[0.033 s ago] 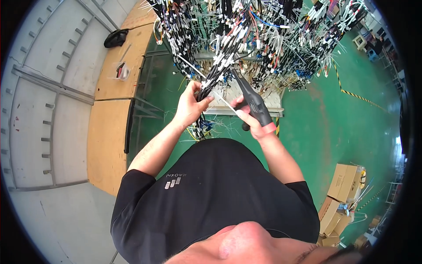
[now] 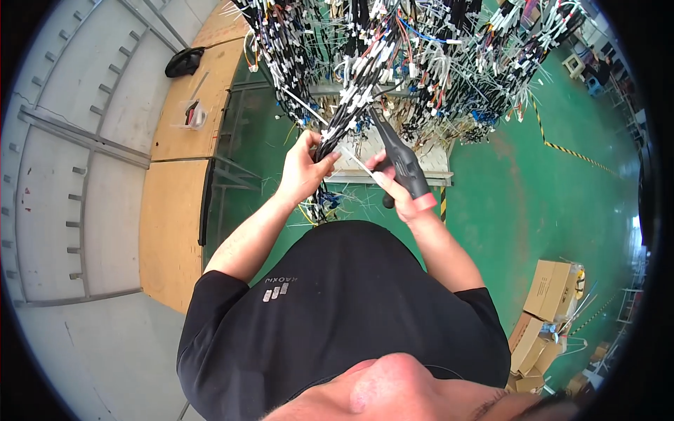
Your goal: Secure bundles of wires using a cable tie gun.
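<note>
My left hand (image 2: 306, 168) is closed around a bundle of black cables (image 2: 338, 126) with white connectors and ties along it. A black cable tie gun (image 2: 404, 158) with a long tapered nose and a reddish rear end is gripped in my right hand (image 2: 394, 188). Its nose tip is close to the right side of the bundle; whether it touches cannot be made out. From near the bundle, a white cable tie tail (image 2: 358, 161) slants down to my right thumb. The palm side of both hands is hidden.
Dense hanging wire harnesses (image 2: 449, 63) fill the space ahead, above a pale platform (image 2: 428, 165). Wooden tables (image 2: 175, 217) line the left, with a small clear container (image 2: 194, 114) and a black item (image 2: 184, 62). Cardboard boxes (image 2: 547, 291) stand at the right on the green floor (image 2: 491, 224).
My right hand and the cable tie gun have shifted slightly left and up. My left hand keeps its hold on the cable bundle.
</note>
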Tool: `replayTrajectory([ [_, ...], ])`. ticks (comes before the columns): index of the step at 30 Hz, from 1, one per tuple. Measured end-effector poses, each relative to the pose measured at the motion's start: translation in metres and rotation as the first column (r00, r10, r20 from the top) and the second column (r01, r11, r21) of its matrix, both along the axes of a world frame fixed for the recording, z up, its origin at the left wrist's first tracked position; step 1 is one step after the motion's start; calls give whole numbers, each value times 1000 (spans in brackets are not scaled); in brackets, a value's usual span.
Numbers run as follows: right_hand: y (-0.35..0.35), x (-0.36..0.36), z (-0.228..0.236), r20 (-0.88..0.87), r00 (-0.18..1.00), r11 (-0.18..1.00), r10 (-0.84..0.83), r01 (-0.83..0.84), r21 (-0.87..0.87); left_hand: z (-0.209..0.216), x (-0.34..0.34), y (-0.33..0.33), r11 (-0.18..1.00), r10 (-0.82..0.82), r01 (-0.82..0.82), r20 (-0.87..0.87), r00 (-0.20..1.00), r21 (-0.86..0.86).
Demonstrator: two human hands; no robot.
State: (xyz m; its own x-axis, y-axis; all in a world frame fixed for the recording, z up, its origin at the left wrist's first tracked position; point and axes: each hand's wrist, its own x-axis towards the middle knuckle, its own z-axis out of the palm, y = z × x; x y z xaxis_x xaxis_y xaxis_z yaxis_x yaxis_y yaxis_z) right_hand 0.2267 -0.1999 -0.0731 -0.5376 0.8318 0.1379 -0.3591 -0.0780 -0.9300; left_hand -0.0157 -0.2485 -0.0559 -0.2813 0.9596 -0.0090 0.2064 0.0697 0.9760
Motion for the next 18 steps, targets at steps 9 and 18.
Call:
replayTrajectory([
  [9,3,6,-8,101,995,982,-27,8,190,4,3,-2,1000,6,-4,-87,996,27],
  [18,10,54,27,383,905,922,187,-296,250,12,-4,6,973,-166,214,391,905,-83],
])
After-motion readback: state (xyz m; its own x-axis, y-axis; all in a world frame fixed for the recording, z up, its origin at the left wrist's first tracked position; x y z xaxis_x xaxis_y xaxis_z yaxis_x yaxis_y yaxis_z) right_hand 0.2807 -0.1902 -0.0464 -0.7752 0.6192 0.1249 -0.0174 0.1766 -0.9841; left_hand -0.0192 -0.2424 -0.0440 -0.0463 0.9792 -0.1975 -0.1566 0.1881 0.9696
